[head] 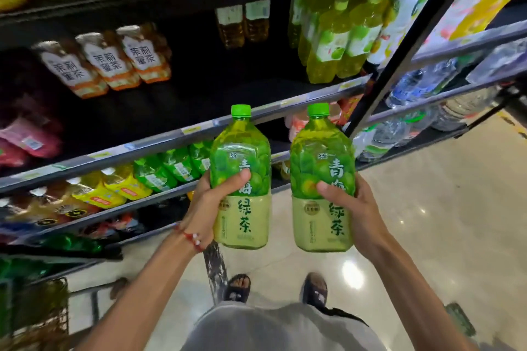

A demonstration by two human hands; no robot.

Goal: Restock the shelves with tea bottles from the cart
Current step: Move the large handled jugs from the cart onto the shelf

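Both arms reach forward: left hand grips the left tea bottle, right hand grips the right tea bottle, both upright, side by side before the shelf edge.

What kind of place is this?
Probably a supermarket drinks aisle: shelves packed with bottled drinks, price labels along their edges, a wire cart nearby. Left hand holds one green tea bottle, right hand another.
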